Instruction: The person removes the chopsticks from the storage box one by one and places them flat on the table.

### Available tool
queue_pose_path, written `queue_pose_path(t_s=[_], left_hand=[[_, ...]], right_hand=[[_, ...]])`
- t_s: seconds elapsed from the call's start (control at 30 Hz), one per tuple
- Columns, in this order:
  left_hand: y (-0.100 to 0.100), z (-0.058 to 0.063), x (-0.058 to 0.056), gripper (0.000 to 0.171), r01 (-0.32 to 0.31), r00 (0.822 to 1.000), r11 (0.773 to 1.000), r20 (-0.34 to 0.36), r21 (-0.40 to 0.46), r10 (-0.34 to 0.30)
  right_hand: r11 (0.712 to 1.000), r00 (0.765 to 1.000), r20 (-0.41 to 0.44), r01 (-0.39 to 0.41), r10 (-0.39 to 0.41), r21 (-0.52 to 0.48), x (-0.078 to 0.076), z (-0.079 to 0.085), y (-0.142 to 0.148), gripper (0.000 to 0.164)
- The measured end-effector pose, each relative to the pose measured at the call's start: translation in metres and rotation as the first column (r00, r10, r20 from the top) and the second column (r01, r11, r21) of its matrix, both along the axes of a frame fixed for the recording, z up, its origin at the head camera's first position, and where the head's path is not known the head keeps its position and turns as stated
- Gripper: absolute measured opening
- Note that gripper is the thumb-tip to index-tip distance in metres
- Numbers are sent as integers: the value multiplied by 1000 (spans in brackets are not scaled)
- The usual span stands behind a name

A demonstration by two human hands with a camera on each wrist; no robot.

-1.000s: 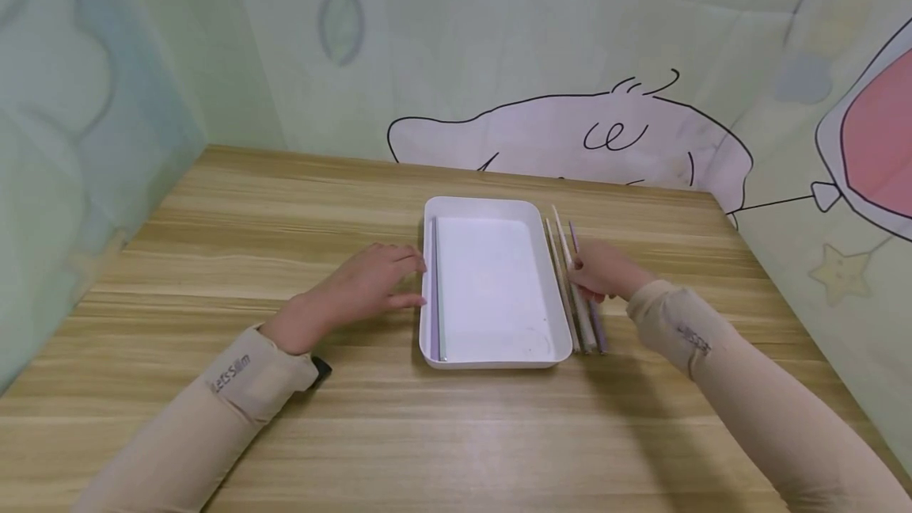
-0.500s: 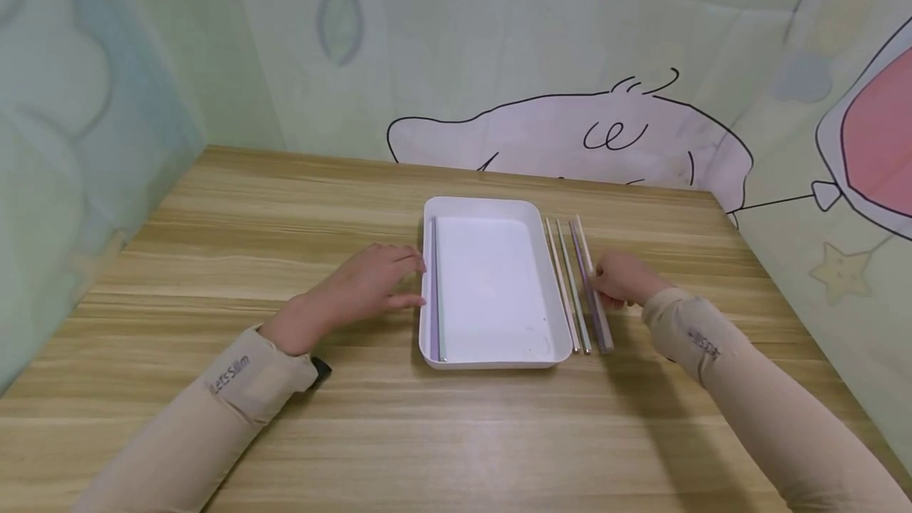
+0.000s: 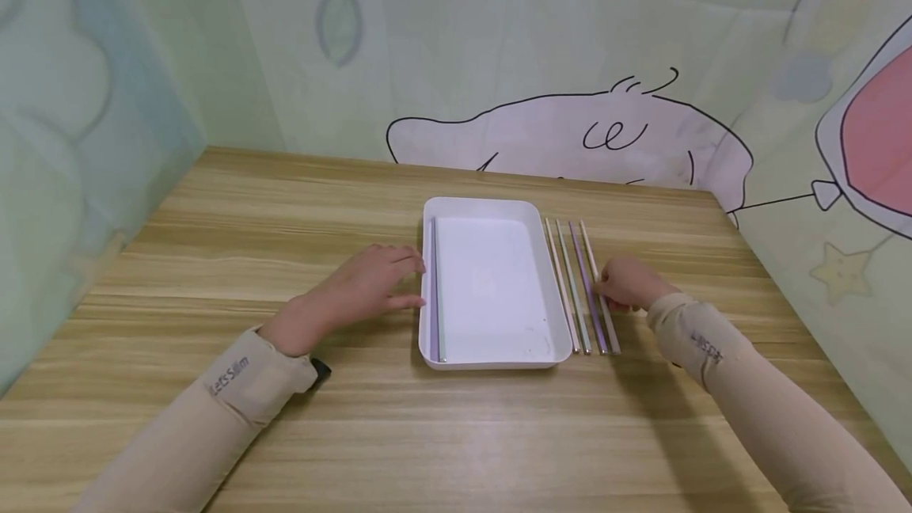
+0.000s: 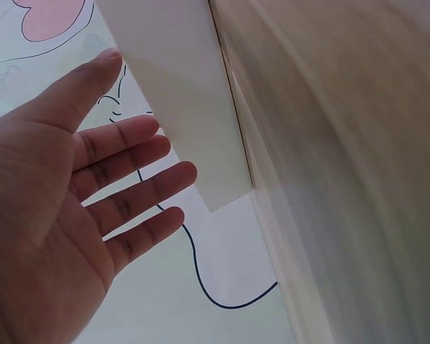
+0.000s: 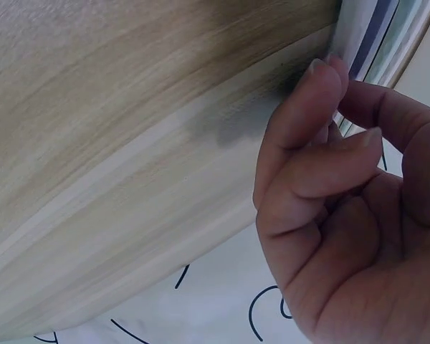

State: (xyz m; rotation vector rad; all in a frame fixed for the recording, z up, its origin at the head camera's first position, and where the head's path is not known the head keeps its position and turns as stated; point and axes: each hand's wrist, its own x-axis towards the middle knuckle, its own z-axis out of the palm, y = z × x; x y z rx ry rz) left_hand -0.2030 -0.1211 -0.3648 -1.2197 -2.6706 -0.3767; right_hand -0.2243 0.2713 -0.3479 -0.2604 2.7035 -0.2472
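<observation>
Across the tray's left wall, my left hand (image 3: 363, 283) rests its fairly straight fingers and thumb against the white tray (image 3: 492, 365). Inside it, along the left wall, lie a purple chopstick (image 3: 435, 307) and a light green chopstick (image 3: 441, 315). Right of the tray, several chopsticks lie side by side on the table: a pale one (image 3: 559, 279), a green one (image 3: 574, 291), a purple one (image 3: 591, 299) and a pale pinkish one (image 3: 610, 327). My right hand (image 3: 630, 283) pinches that outermost pinkish chopstick near its middle; the right wrist view shows the fingers curled, partly hiding the contact.
The wooden table (image 3: 321, 434) runs back to a wall covering (image 3: 499, 38) with cartoon drawings. A dark band (image 3: 321, 374) shows at my left cuff. The chopsticks on the table lie close beside the tray's right wall.
My right hand has moved rightward, carrying the pinkish chopstick over the purple one to its right side. The chopsticks there now lie spread apart. My left hand and the tray have stayed put.
</observation>
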Motion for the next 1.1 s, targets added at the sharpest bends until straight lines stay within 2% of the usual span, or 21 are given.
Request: queue_pose_path(t_s=[0.23, 0.43, 0.8, 1.1], left_hand=[[0, 0, 0, 41, -4, 1000, 1000, 2, -5, 4], [0, 0, 0, 41, -2, 1000, 1000, 2, -5, 2], [0, 0, 0, 43, -8, 1000, 1000, 19, -1, 8], [-1, 0, -1, 42, 4, 1000, 1000, 3, 11, -4]], right_hand=[[1000, 1000, -1, -5, 5, 4, 2, 1, -1, 34], [1000, 1000, 7, -17, 17, -26, -3, -4, 5, 34], [1000, 1000, -8, 3, -3, 24, 1, -1, -2, 32], [999, 997, 68, 46, -45, -23, 0, -1, 2, 33]])
